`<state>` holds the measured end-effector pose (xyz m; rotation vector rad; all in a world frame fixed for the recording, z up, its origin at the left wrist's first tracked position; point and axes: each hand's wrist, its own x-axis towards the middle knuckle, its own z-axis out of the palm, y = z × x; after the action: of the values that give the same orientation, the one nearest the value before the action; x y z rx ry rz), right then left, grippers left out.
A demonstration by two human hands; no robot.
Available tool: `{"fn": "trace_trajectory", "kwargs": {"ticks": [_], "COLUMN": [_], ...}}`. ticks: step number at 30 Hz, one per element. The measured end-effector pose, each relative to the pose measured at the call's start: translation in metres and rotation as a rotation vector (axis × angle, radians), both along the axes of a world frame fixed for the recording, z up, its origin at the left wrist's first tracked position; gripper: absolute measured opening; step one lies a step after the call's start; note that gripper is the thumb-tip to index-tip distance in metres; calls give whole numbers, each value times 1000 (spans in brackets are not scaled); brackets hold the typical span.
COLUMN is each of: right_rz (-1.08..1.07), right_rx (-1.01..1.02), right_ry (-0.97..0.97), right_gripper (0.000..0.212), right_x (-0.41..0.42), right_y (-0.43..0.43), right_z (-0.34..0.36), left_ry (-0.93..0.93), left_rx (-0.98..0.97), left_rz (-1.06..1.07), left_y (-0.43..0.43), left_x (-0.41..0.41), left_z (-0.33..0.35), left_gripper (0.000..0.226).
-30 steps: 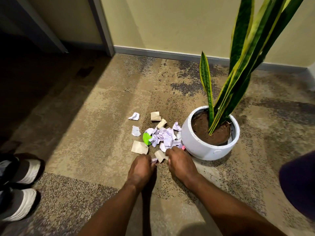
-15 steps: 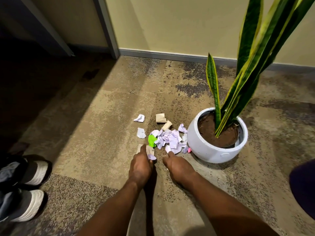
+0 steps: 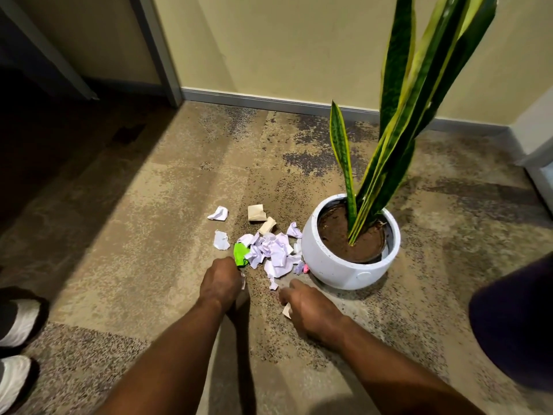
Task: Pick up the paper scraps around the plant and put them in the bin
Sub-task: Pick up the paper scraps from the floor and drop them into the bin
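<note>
Left grip (image 3: 220, 283) is curled over a pale scrap (image 3: 243, 282) whose edge shows at its fingers, and the right grip (image 3: 314, 308) beside it pinches a tan scrap (image 3: 286, 310), both low over the carpet (image 3: 134, 265). The job looks barely begun: the heap of paper scraps (image 3: 276, 254) lies just ahead of both grips against the plant (image 3: 398, 115) and its white pot (image 3: 338, 266), with a green scrap (image 3: 240, 254) nearest the left grip and loose pieces farther beyond. No bin is in view, so I judge nothing binned yet.
</note>
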<state>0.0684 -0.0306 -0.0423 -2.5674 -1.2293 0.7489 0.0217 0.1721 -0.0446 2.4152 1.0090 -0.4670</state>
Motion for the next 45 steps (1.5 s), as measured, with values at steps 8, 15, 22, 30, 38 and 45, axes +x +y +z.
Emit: {"fn": "trace_trajectory", "kwargs": {"ticks": [8, 15, 22, 30, 38, 45], "right_rz": [-180, -444, -729, -990, -1057, -1113], "right_rx": [94, 245, 373, 327, 135, 215], "right_ry": [-50, -42, -161, -382, -415, -365], "right_gripper": [29, 22, 13, 13, 10, 6], "right_x": [11, 29, 56, 84, 88, 85], "right_y": [-16, -56, -141, -269, -370, -404], "right_z": [40, 114, 200, 281, 302, 293], "left_ry": [-101, -275, -481, -646, -694, -688], "left_rx": [72, -48, -233, -455, -473, -452], "left_rz": [-196, -185, -156, -300, -408, -476], "left_y": [-49, -108, -185, -311, -418, -458], "left_x": [8, 45, 73, 118, 136, 144], "left_z": [51, 131, 214, 281, 285, 272], "left_gripper": [22, 11, 20, 15, 20, 19]}}
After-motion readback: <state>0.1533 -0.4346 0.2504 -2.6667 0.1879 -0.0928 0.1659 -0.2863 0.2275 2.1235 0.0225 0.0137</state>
